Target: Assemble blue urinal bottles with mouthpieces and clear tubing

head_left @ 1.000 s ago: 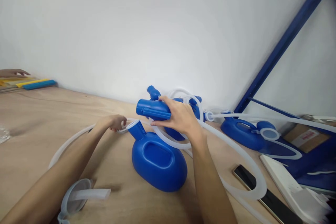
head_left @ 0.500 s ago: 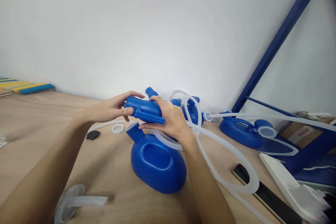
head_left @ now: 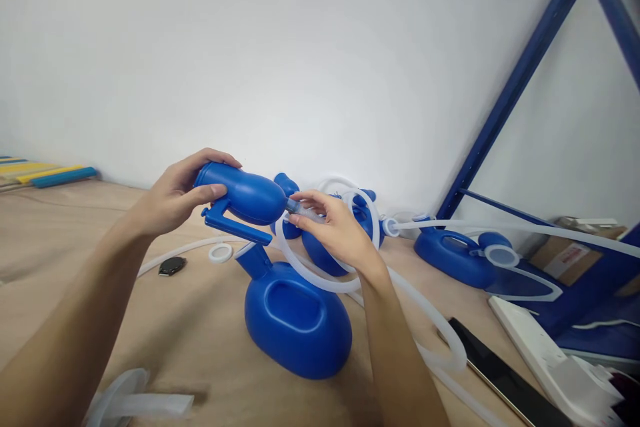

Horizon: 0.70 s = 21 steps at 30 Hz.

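Observation:
My left hand (head_left: 193,190) is closed round the wide end of a blue plastic urinal funnel (head_left: 250,193), whose flat side handle hangs below it. At the funnel's narrow end, my right hand (head_left: 330,220) pinches the end of a translucent hose (head_left: 309,213), which meets the funnel's tip. How far the hose sits on the tip is hard to see. Directly beneath stands a blue urinal bottle (head_left: 300,340) with an oval grip hollow and its open neck tilted left. A white ring (head_left: 221,253) lies on the table left of that neck.
Coiled white tubing (head_left: 450,340) and more blue bottles (head_left: 453,257) lie behind and right. A phone (head_left: 500,367) and a white power strip (head_left: 545,347) are at right. A black round object (head_left: 173,265) and a clear funnel piece (head_left: 145,405) lie left.
The blue funnel has shifted left and turned so its narrow end shows. My right hand has let go of its body and now grips the hose end at its tip.

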### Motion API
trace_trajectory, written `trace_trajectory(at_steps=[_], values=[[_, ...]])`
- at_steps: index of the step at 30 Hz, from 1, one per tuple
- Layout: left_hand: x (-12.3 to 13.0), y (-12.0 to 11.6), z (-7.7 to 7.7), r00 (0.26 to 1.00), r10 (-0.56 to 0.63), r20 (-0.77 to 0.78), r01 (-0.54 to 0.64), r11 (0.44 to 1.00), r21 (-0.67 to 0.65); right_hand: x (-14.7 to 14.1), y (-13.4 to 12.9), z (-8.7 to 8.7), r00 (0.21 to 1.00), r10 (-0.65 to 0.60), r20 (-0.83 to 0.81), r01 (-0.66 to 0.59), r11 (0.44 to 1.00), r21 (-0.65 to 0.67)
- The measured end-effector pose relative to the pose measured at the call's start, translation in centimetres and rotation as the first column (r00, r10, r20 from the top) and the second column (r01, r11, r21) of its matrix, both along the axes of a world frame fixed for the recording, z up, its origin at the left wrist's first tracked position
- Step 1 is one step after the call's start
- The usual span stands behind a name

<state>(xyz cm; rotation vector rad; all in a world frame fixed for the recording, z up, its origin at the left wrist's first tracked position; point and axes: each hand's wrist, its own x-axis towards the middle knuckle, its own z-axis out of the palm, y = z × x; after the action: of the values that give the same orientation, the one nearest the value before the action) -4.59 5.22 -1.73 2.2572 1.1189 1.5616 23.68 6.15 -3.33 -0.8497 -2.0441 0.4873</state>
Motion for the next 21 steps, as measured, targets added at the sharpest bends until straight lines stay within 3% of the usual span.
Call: trace_trajectory(at_steps=[5,8,12,16,18,21], values=[[0.8,-0.1,-0.3,0.999,0.038,0.022,-0.04,0.994,0.098,-0.8,0.5,-0.5,0.998,0.014,-0.066,-0.012,0.999,0.032],[1.3,0.3,-0.5,0.99,0.073,0.124,-0.091,0.984,0.15,-1.2,0.1,-0.5,0.994,0.037,-0.099,-0.033,0.999,0.035],[1.4,0.9,-0.9,0.966,0.03,0.258,-0.09,0.971,0.221,-1.1,-0.3,-0.2,0.978,0.107,-0.178,-0.118,0.992,-0.049],[1.2,0.9,-1.0,0.958,0.062,0.281,-0.142,0.951,0.274,-0.8,-0.3,-0.1,0.958,0.193,-0.212,-0.224,0.966,-0.131],[1.4,0.5,-1.1,0.963,0.104,0.248,-0.177,0.94,0.291,-0.9,-0.3,-0.1,0.973,0.15,-0.173,-0.169,0.981,-0.1],[2.0,-0.1,-1.0,0.974,0.171,0.15,-0.21,0.932,0.297,-1.2,-0.7,-0.2,0.999,-0.028,-0.015,0.029,0.999,0.047]])
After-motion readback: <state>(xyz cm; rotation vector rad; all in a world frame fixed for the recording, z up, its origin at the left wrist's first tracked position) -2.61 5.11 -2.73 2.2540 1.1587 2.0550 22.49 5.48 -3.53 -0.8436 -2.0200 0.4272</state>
